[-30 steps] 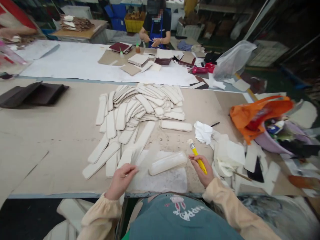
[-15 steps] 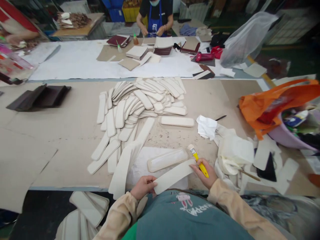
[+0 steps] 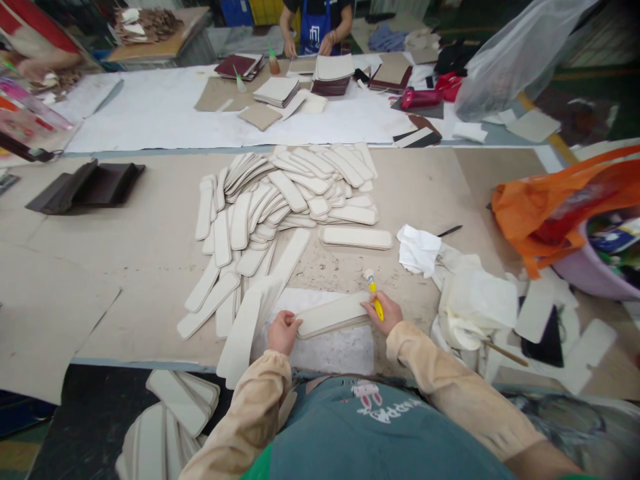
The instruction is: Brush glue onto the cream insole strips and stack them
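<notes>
A pale cream strip (image 3: 330, 315) with a rounded end lies over another piece on the white paper (image 3: 340, 350) before me. My left hand (image 3: 283, 332) pinches the strip's left end. Held in my right hand (image 3: 388, 313) is a yellow-handled brush (image 3: 376, 301), its bristles pointing away from me. The fingertips of that same hand also touch the strip's right end. Left of the paper, long cream strips (image 3: 243, 330) lie fanned out. Beyond them spreads a large heap of round-ended cream pieces (image 3: 285, 190), with a small stack (image 3: 356, 238) at its right.
To the right are a crumpled white cloth (image 3: 419, 250), a pale tub (image 3: 480, 300) with a stick, and an orange bag (image 3: 545, 207) over a purple basin (image 3: 590, 260). Dark folded pieces (image 3: 87, 187) lie left. A co-worker in a blue apron (image 3: 315, 30) works across the table.
Both hands have moved forward, away from my body, bringing the cream strip down over the piece on the paper. The brush has stayed in my right hand. My view has tilted slightly downward.
</notes>
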